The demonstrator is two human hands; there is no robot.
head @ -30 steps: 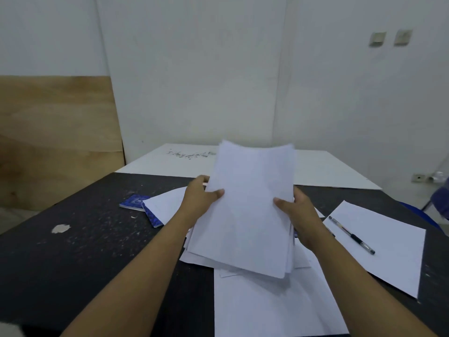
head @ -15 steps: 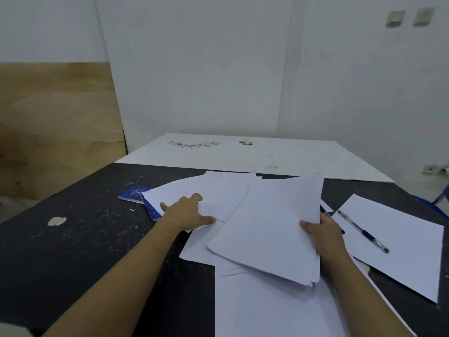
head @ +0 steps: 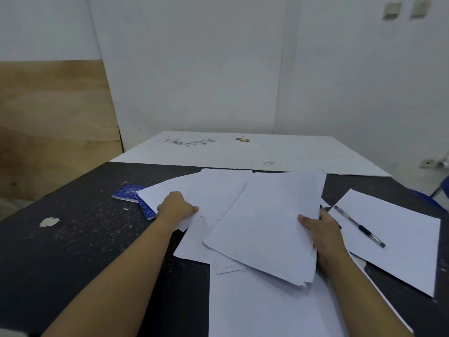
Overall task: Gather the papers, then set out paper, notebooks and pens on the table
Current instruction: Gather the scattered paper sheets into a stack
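while the right hand (head: 323,234) grips the stack (head: 267,227) at its right edge, thumb on top, the left hand (head: 176,206) pinches a loose sheet (head: 165,193) with curled fingers on the desk (head: 73,239), just beside two notebooks (head: 128,192); a pen (head: 359,226) lies on another paper (head: 401,251) at the right

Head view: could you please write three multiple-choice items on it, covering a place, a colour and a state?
1. Where does the rightmost pen lie? A on a notebook; B on the single sheet at right; C on the floor.
2. What colour are the notebooks? A red; B green; C blue.
3. What is the right hand doing? A gripping the paper stack; B resting open; C waving.
Key: B, it lies across that sheet; C, blue covers; A, thumb over the stack's edge.
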